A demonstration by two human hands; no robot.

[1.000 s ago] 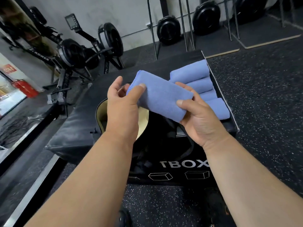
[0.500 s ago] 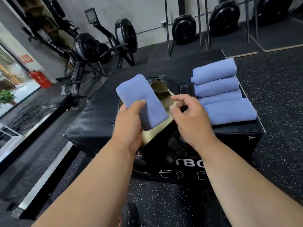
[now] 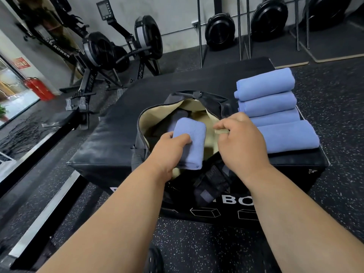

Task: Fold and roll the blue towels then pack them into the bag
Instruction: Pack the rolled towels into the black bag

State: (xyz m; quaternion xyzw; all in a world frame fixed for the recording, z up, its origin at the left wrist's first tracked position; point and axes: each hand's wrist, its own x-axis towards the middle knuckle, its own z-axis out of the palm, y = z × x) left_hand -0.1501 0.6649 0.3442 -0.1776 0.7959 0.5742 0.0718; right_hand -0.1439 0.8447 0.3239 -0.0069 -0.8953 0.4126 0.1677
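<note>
Holding rolled towel [image 3: 190,143] in left hand [image 3: 169,152] grip over bag [image 3: 155,113] | right hand [image 3: 241,142] pinching bag rim

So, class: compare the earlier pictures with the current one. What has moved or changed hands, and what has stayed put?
The rolled towel has gone from both hands, above the bag, down into the bag's open mouth, now in the left hand's grip alone. The right hand let go of it and now pinches the bag's tan lining edge. The four rolled towels on the black box stayed put.
</note>
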